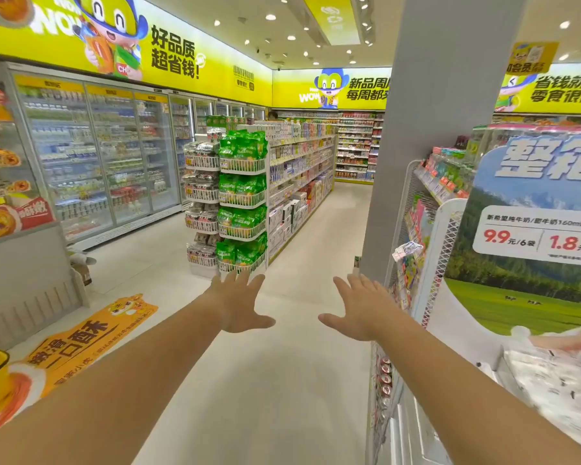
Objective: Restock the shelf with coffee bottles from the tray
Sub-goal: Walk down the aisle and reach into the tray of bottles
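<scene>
Both of my arms stretch forward over a pale shop floor. My left hand [237,305] is held flat with fingers spread and holds nothing. My right hand [358,308] is the same, palm down, fingers apart, empty. No tray and no coffee bottles can be made out in this view. A long shelf aisle [299,162] of boxed and bottled goods runs ahead, well beyond my hands.
Glass-door fridges [98,156] line the left wall. A wire rack of green snack bags [242,196] stands at the aisle end. A grey pillar [426,129] and a white mesh display rack [426,236] stand close on my right. An orange floor sticker [81,337] lies at left.
</scene>
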`<state>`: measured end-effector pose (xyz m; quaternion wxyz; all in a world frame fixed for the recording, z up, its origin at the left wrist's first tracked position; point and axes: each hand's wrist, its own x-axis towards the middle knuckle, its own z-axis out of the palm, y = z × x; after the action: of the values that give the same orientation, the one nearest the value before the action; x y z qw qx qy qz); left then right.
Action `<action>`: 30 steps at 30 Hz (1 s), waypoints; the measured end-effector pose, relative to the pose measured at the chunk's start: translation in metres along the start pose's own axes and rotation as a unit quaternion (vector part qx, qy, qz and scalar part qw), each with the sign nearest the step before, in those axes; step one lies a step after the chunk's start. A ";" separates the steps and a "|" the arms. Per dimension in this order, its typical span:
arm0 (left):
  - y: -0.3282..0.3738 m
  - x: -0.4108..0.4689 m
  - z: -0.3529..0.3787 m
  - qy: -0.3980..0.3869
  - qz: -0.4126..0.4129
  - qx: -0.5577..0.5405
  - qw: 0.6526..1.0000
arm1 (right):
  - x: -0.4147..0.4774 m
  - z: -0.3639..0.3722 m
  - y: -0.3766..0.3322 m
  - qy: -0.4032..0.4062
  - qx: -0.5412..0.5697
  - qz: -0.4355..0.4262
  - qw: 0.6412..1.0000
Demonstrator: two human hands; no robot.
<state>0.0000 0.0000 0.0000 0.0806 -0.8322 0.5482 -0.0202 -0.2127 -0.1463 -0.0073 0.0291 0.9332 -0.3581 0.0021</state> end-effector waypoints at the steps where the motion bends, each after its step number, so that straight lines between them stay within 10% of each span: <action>1: -0.008 0.017 0.002 0.000 0.002 0.003 1.000 | 0.017 0.003 -0.001 0.000 0.001 0.000 1.000; 30: -0.120 0.711 -0.009 -0.008 0.051 0.030 0.998 | 0.677 0.047 0.191 -0.016 0.010 0.077 0.997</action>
<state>0.3911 -0.6056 -0.0114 0.1113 -0.8004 0.5884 -0.0258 0.1624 -0.7431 -0.0272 0.0142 0.9029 -0.4296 -0.0069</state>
